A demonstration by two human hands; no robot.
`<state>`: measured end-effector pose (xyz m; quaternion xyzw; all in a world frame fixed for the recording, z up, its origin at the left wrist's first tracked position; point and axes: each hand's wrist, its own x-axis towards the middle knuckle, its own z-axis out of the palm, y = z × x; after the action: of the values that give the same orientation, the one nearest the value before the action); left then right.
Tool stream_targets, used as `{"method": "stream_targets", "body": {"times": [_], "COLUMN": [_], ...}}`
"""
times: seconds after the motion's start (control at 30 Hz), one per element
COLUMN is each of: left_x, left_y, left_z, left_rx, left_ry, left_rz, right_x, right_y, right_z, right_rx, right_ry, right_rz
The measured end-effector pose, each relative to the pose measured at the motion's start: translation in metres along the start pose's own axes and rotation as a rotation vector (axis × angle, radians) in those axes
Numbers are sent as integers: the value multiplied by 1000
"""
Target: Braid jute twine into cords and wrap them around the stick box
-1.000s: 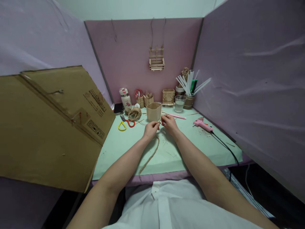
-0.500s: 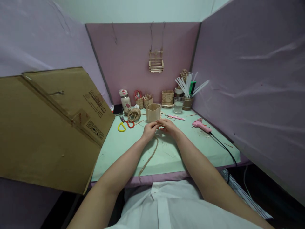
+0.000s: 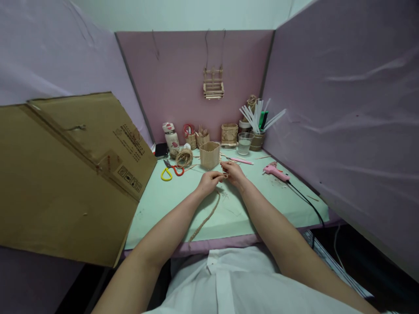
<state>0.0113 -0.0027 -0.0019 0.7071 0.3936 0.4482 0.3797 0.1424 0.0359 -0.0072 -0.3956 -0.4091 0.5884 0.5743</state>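
Observation:
A braided twine cord (image 3: 208, 216) runs from beneath my hands across the cloth to the table's front edge. My left hand (image 3: 208, 181) is closed, its thumb and fingertips pinching the upper end of the cord. Beside it my right hand (image 3: 233, 173) is closed on the same end, with a small loop of twine showing between the two hands. The fingers partly hide the end itself. Just behind the hands stands an open-topped holder (image 3: 210, 156) of light wooden sticks, upright and apart from them.
Scissors (image 3: 172, 170) and a twine ball (image 3: 184, 158) lie left. A pink glue gun (image 3: 276, 172) with a black cable lies right. Behind are a pink craft knife (image 3: 241, 161), a plastic cup (image 3: 244, 143) and glue sticks (image 3: 257, 116). A large cardboard sheet (image 3: 78, 174) leans at the left.
Both hands have shifted slightly right and now sit a little apart, with a twine loop showing between them. The cord's upper part has moved right with them.

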Motion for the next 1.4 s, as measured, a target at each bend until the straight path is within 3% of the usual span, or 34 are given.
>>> {"method": "stream_targets", "body": {"times": [0.13, 0.57, 0.63, 0.73, 0.87, 0.97, 1.23, 1.4], "left_x": [-2, -2, 0, 5, 12, 13, 10, 12], "left_y": [4, 11, 8, -2, -15, -17, -14, -19], "left_z": [2, -2, -4, -10, -19, -21, -17, -19], "left_rx": [56, 87, 71, 67, 120, 155, 244, 191], "left_ry": [-36, 20, 54, 172, 297, 302, 260, 256], "left_rz": [5, 31, 15, -56, -169, -174, -124, -114], "right_x": [4, 6, 6, 4, -3, -8, -11, -9], "right_y": [4, 8, 7, 6, 5, 6, 2, 5], "right_z": [-3, -3, -3, -1, 6, 10, 9, 13], "right_rx": [-35, -277, -371, -559, -769, -855, -903, -752], "right_ry": [52, 190, 239, 294, 45, -105, -100, -94], "right_rz": [-1, -76, -146, -397, -741, -827, -868, -735]}}
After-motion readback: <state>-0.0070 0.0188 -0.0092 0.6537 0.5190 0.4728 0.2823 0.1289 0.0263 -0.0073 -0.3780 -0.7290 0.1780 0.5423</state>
